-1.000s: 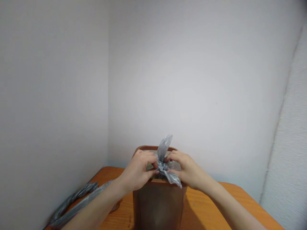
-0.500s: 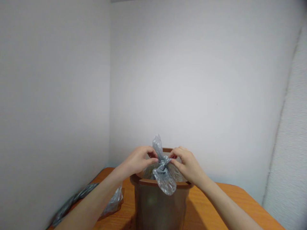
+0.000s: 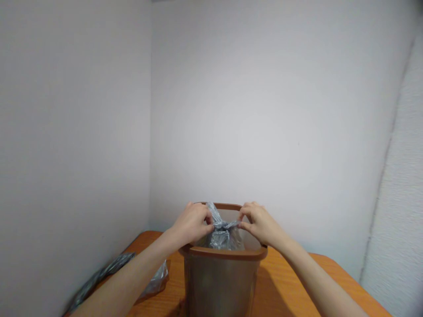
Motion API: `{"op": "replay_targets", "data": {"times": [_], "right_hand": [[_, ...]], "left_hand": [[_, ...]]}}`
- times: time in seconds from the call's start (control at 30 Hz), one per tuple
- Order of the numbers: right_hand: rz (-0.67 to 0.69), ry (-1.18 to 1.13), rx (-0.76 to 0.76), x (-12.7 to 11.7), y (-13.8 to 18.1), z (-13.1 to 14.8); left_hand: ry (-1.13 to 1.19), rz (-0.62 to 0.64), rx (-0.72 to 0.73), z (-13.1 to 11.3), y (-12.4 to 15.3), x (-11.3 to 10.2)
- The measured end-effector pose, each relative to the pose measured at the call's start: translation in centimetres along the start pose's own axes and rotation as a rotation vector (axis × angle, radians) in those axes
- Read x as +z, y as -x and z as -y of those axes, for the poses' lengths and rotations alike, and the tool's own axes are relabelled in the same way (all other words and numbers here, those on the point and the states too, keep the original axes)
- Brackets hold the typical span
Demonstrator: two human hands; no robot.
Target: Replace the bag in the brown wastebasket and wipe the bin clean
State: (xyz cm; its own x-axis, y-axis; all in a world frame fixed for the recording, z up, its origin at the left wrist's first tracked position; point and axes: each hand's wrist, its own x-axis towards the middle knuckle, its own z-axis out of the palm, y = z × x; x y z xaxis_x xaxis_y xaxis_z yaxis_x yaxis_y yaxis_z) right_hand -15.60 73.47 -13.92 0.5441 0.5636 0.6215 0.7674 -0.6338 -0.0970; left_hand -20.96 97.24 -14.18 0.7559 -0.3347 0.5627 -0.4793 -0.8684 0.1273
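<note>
The brown bin (image 3: 221, 277) ran out of frame at its base, and its wall hid most of the grey plastic bag (image 3: 222, 240). The left hand (image 3: 193, 222) and right hand (image 3: 260, 222) each pinched a bag end, the knot (image 3: 225, 226) stretched between them.

light: soft, even, dim-ish | shadows: faint | edges: bent, slightly blurred

No lettering, label, brand mark or number was legible, neither on the grey bag (image 3: 222, 236) in the grip nor on the brown bin (image 3: 220, 281) below it.
</note>
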Motion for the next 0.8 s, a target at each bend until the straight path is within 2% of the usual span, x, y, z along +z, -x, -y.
{"op": "replay_targets", "data": {"times": [0.2,0.3,0.5,0.7,0.8], "right_hand": [[0.046,0.066,-0.084,0.1,-1.1,3.6],[0.108,0.135,-0.113,0.8,-1.8,4.3],[0.16,0.057,-0.125,0.5,-1.6,2.6],[0.173,-0.141,-0.136,0.1,-1.3,2.0],[0.175,-0.242,-0.129,-0.1,-1.1,1.4]], "left_hand": [[0.009,0.011,-0.042,0.1,-0.3,0.0],[-0.016,0.023,-0.071,0.2,-0.3,-0.1],[-0.157,0.026,-0.141,0.4,0.3,-0.6],[-0.134,0.087,-0.002,-1.4,-0.4,-0.6],[-0.125,0.104,0.009,-1.8,-1.1,-0.4]]}}
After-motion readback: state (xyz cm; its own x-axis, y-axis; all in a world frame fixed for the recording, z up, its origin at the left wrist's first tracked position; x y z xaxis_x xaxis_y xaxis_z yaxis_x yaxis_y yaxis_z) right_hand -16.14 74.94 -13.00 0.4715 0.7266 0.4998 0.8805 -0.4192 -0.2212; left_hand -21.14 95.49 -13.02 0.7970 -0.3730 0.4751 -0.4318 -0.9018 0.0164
